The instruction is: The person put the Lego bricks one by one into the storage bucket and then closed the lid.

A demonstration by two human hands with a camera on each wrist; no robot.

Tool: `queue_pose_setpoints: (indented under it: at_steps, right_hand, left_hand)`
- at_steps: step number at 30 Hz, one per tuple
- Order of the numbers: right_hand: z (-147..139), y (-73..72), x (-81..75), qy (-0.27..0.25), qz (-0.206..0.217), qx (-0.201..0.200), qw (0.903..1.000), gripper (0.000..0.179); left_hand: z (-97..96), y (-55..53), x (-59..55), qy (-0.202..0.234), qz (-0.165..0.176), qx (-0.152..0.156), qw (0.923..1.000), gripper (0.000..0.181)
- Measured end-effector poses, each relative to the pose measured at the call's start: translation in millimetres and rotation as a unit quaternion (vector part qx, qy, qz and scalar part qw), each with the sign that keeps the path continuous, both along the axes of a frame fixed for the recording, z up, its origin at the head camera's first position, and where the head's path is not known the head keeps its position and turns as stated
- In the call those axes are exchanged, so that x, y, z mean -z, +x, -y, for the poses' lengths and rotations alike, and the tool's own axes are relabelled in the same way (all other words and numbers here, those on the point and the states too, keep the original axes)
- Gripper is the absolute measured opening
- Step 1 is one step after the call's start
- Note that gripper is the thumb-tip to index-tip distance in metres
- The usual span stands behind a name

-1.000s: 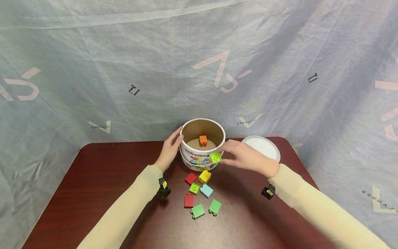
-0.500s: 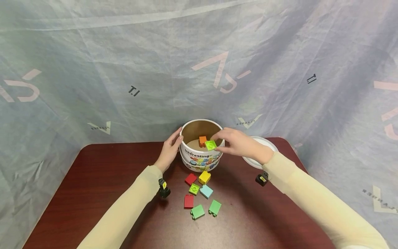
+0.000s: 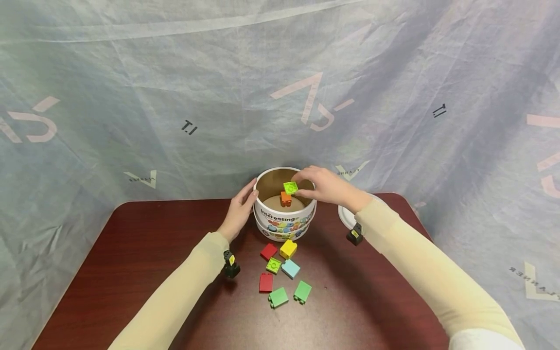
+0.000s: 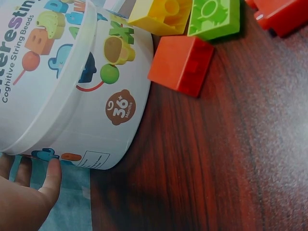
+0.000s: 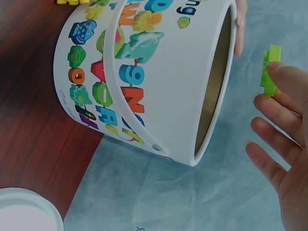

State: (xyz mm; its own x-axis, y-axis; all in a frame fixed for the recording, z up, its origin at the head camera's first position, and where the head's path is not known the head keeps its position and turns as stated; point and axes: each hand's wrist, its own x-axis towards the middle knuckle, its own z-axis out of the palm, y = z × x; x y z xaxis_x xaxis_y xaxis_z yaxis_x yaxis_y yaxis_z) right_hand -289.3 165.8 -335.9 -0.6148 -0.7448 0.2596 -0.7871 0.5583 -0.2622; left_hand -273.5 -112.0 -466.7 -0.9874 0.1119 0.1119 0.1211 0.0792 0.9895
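My right hand [image 3: 328, 186] pinches a lime-green building block [image 3: 290, 188] between thumb and fingers, above the mouth of a white printed bucket [image 3: 275, 218]. In the right wrist view, that block [image 5: 271, 70] is apart from the bucket's rim, beyond its opening. My left hand [image 3: 236, 211] rests against the bucket's left side near the rim; in the left wrist view its fingers [image 4: 54, 180] are fairly straight and touch the printed wall. An orange block [image 3: 286, 199] lies inside on the bucket's bottom. The bucket stands upright at the back of the table.
In front of the bucket lie red blocks [image 3: 266, 282], a yellow block [image 3: 288, 249], a lime-green block [image 3: 273, 265], a light-blue block [image 3: 290, 268] and green blocks [image 3: 302, 291]. A white lid [image 3: 347, 217] lies right of it, partly behind my right arm. A grey cloth [image 3: 218, 97] hangs behind.
My right hand has carried the lime-green block from in front of the bucket's right side up and leftward to above its opening. The left hand has stayed at the bucket.
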Motion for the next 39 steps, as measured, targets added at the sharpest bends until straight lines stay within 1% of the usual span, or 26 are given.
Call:
queue_pose_setpoints:
  at_steps: [7, 10, 15, 18, 22, 25, 30, 36, 39]
  right_hand:
    - [5.8, -14.8, 4.8, 0.019, 0.014, 0.031, 0.9992, 0.035]
    - [7.0, -20.9, 7.3, 0.021, 0.017, 0.040, 0.9988, 0.034]
    - [10.6, -29.0, 12.5, 0.016, 0.019, 0.052, 0.9983, 0.034]
    - [13.3, -34.8, 18.8, 0.014, 0.020, 0.059, 0.9980, 0.035]
    - [16.2, -40.8, 29.2, 0.023, 0.031, 0.067, 0.9970, 0.036]
    - [18.0, -42.6, 34.3, 0.027, 0.041, 0.068, 0.9965, 0.035]
    - [21.9, -44.3, 38.6, 0.023, 0.040, 0.061, 0.9970, 0.033]
    - [24.3, -41.8, 38.4, 0.023, 0.051, 0.061, 0.9966, 0.034]
    - [23.7, -40.4, 38.6, 0.024, 0.049, 0.061, 0.9966, 0.034]
  left_hand:
    - [0.0, -0.6, -0.7, 0.005, 0.000, -0.001, 1.0000, 0.052]
    - [-0.4, -0.6, -1.4, 0.008, -0.001, 0.001, 1.0000, 0.052]
    - [-0.3, -2.4, -2.3, 0.018, 0.005, 0.010, 0.9998, 0.053]
    - [0.1, -2.8, -1.3, 0.024, 0.008, 0.011, 0.9996, 0.054]
    - [-0.8, -1.6, 0.1, 0.021, 0.005, 0.007, 0.9997, 0.053]
    - [-1.5, -1.0, 0.9, 0.016, 0.000, 0.004, 0.9999, 0.052]
    - [-2.3, -0.2, -0.1, 0.013, -0.006, -0.002, 0.9999, 0.051]
    - [-1.8, 1.0, -1.5, 0.014, -0.004, -0.001, 0.9999, 0.052]
    - [-0.4, 1.5, -1.1, 0.010, -0.002, -0.002, 0.9999, 0.052]
